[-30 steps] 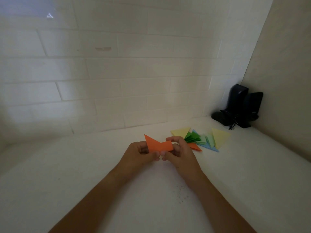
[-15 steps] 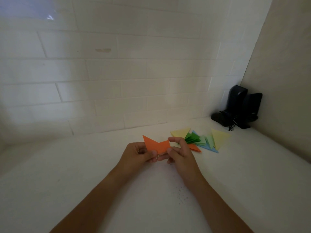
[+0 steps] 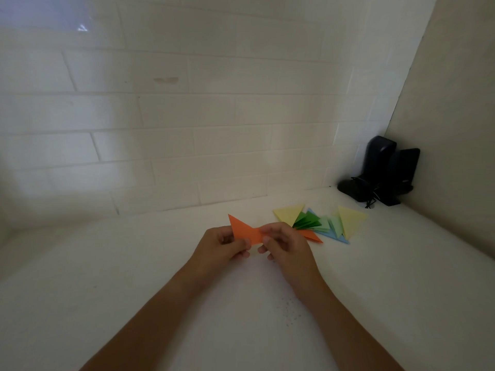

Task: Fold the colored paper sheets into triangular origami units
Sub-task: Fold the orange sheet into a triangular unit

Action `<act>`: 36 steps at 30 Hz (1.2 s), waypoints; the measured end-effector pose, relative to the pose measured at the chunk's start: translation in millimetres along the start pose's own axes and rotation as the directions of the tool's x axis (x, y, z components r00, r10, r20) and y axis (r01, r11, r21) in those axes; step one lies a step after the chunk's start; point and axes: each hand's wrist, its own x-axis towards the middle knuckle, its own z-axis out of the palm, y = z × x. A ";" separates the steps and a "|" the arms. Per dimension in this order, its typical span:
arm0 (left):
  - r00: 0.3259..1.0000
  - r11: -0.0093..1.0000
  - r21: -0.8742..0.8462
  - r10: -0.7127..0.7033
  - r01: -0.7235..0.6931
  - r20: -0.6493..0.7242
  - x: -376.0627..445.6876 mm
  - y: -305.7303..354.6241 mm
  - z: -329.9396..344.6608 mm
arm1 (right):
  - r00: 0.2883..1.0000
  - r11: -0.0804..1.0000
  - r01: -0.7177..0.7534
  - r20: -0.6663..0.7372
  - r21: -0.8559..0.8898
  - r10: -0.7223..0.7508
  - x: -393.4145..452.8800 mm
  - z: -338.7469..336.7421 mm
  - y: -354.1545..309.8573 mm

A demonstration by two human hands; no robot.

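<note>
An orange folded paper is held just above the white table, its pointed corner sticking up to the left. My left hand pinches its left part between thumb and fingers. My right hand pinches its right end, which the fingers cover. To the right lies a pile of folded triangles: two yellow, dark green, pale green, blue, and one orange triangle beside my right hand.
A white tiled wall rises behind the table and a plain wall closes the right side. Two black speakers with a cable stand in the back right corner. Dark specks mark the table near my right forearm.
My right hand's fingers have slid leftward over the orange paper's right end, so less of it shows. Both hands stay in nearly the same place.
</note>
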 end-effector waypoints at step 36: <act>0.997 0.993 0.105 0.062 -0.058 -0.040 -1.3 0.9 0.1 | 0.997 0.976 -0.013 0.072 -0.217 0.029 -0.4 0.6 -1.0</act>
